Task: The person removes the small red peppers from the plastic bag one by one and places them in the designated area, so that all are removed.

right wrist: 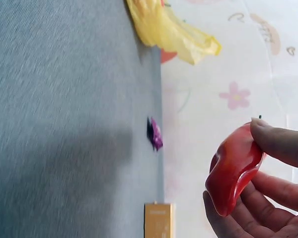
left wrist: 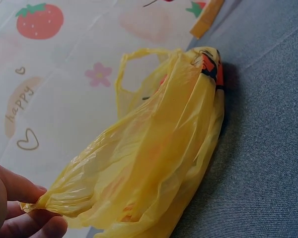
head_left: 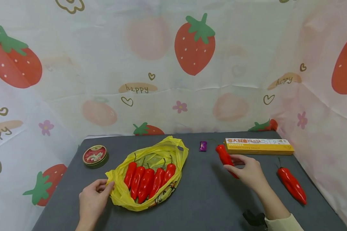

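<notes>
My left hand (head_left: 93, 200) pinches the left edge of a yellow plastic bag (head_left: 120, 197) between thumb and fingers. In the left wrist view, the bag's gathered corner (left wrist: 64, 201) is drawn toward the fingertips. Several glossy red chili peppers (head_left: 146, 186) lie side by side in the bag's open mouth, stems pointing to the back. Held above the table by my right hand (head_left: 250, 170) is another red chili pepper (head_left: 225, 156), its stem end tilted up and leftward. The right wrist view shows this pepper (right wrist: 233, 166) between thumb and fingers.
Behind the right hand lies a yellow pasta box (head_left: 258, 149), with a small purple packet (head_left: 203, 146) to its left. One more red chili pepper (head_left: 292, 186) rests near the table's right edge. A round tin (head_left: 95, 156) sits back left. Strawberry-printed cloth (head_left: 162, 70) hangs around the table.
</notes>
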### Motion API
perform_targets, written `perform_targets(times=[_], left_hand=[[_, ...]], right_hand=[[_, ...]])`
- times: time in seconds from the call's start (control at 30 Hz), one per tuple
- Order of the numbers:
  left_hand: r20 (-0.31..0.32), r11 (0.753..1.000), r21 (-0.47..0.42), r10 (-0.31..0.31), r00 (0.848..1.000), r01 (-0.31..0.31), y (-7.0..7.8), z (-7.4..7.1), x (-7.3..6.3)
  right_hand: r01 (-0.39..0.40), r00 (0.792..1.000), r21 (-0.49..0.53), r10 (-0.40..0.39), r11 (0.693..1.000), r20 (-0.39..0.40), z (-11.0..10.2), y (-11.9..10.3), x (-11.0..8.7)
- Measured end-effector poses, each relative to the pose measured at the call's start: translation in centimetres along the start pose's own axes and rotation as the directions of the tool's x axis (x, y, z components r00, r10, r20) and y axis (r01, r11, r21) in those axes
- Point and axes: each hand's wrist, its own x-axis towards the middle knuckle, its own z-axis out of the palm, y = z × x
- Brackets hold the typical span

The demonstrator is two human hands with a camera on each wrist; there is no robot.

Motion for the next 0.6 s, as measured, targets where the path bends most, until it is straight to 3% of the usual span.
perform_targets(times=[0.27, 0.6], left_hand=[[0.029, 1.000, 0.001, -0.006, 1.000, 0.006, 0.0, -0.2, -0.1], [-0.001, 1.000, 0.008, 0.014, 1.000, -0.014, 0.1, -0.3, -0.2]], right_hand=[[-0.028, 1.000, -0.036, 0.028, 0.999, -0.010, -1.4, 1.4, -0.7], [-0.106, 0.994, -0.079, 0.105, 0.991, -0.010, -2.9, 3.2, -1.6]])
